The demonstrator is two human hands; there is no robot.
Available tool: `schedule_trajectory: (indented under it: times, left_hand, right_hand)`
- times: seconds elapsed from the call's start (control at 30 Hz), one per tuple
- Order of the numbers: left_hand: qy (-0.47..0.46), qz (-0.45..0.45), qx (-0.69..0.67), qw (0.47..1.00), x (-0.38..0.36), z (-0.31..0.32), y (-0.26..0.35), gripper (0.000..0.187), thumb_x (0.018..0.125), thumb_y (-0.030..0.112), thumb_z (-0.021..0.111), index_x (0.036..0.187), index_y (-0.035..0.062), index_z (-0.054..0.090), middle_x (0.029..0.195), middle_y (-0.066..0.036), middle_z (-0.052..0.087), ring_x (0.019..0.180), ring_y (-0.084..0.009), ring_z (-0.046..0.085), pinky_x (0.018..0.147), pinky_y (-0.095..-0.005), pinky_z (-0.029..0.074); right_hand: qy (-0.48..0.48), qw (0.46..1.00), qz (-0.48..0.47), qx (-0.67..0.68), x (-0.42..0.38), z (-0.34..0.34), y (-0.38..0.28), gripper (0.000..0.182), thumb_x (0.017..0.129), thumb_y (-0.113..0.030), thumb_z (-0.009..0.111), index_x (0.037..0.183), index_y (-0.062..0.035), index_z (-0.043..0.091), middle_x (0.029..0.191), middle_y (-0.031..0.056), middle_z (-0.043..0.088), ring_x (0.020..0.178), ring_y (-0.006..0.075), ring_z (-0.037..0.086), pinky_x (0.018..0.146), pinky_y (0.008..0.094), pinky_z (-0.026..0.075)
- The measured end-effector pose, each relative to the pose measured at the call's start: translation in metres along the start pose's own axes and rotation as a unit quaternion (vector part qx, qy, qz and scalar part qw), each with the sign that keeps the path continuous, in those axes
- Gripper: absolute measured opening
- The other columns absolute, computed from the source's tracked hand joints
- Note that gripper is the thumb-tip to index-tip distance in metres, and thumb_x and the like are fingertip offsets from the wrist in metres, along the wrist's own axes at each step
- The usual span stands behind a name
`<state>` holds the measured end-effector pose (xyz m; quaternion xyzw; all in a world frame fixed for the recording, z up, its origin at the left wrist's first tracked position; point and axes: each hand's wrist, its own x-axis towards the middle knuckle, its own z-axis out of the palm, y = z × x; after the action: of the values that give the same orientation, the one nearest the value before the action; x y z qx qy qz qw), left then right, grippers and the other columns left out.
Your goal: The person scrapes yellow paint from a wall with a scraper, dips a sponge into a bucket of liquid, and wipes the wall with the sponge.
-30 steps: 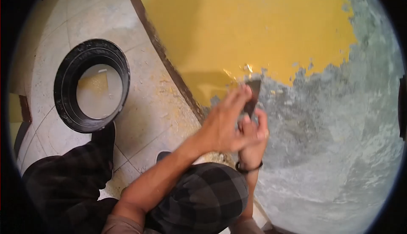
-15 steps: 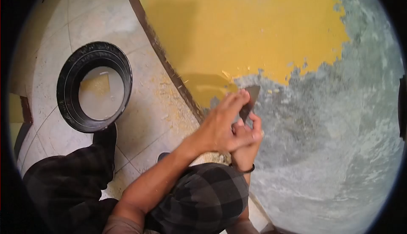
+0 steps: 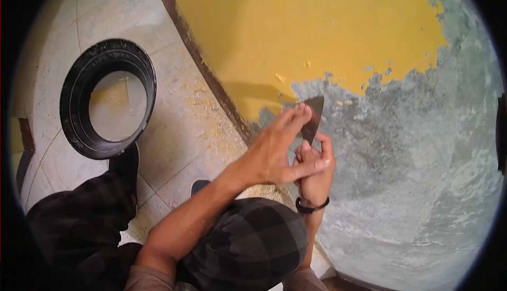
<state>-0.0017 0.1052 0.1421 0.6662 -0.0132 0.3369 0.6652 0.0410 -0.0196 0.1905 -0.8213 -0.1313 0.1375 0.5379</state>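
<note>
Both hands on the dark flat metal scraper blade. Right hand, black band at the wrist, is closed around the scraper's handle, which is hidden inside the fist; only the blade shows, sticking up past the fingers. Left hand lies across the right, its fingers extended and pressed flat against the blade's near face, thumb laid over the right knuckles, so it is bracing, not wrapped round anything. Blade tip sits against the wall right at the ragged boundary between the yellow painted wall area above and left of the fingers and the bare grey scraped plaster to the right of and below them. Small yellow paint flakes cling just beside the blade tip. Dark brown skirting strip runs diagonally to the left of the fingers, with yellow scrapings scattered on the pale tiled floor beside it. Round black rubber basin with cloudy liquid sits on that floor well apart to the left. Dark checked trouser knees fold below the hands.
</note>
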Motion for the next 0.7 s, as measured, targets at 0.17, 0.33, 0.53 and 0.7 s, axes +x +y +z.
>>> schedule_trajectory:
  times: [0.17,0.33,0.53,0.7]
  left_hand:
    - [-0.007,0.013,0.02,1.0,0.001,0.001,-0.001,0.082,0.076,0.043,0.073,0.129,-0.0118,0.041,0.131,-0.031,0.043,0.125,-0.043,0.043,0.103,-0.0432,0.036]
    - [-0.012,-0.021,0.007,1.0,-0.001,-0.004,-0.007,0.086,0.075,0.044,0.073,0.13,-0.0125,0.04,0.131,-0.031,0.043,0.125,-0.0437,0.043,0.105,-0.0438,0.034]
    - [0.043,-0.005,0.042,0.998,0.008,-0.008,-0.014,0.081,0.076,0.043,0.072,0.127,-0.0124,0.042,0.125,-0.029,0.047,0.117,-0.0425,0.049,0.1,-0.0429,0.038]
    - [0.014,0.02,0.045,0.999,-0.002,-0.005,-0.008,0.077,0.076,0.04,0.073,0.126,-0.011,0.043,0.121,-0.028,0.049,0.113,-0.0419,0.05,0.097,-0.041,0.04]
  right_hand:
    - [0.0,0.998,-0.051,-0.027,0.008,0.008,0.008,0.025,0.094,-0.011,0.055,0.116,-0.0024,0.046,0.07,-0.0016,0.052,0.062,0.0047,0.046,0.051,0.021,0.036]
    - [0.002,0.997,-0.07,0.037,0.005,0.017,0.027,0.027,0.094,-0.013,0.056,0.117,-0.0015,0.046,0.071,-0.0013,0.053,0.065,0.005,0.046,0.053,0.0214,0.038]
    - [0.011,0.996,-0.052,-0.074,0.016,0.017,0.018,0.024,0.093,-0.008,0.054,0.115,-0.0012,0.047,0.067,-0.0032,0.048,0.062,0.0041,0.044,0.053,0.0207,0.036]
    - [0.008,0.994,-0.105,-0.003,0.011,0.026,0.036,0.024,0.092,-0.008,0.054,0.114,-0.0024,0.047,0.071,-0.0009,0.052,0.065,0.0054,0.045,0.054,0.0226,0.037]
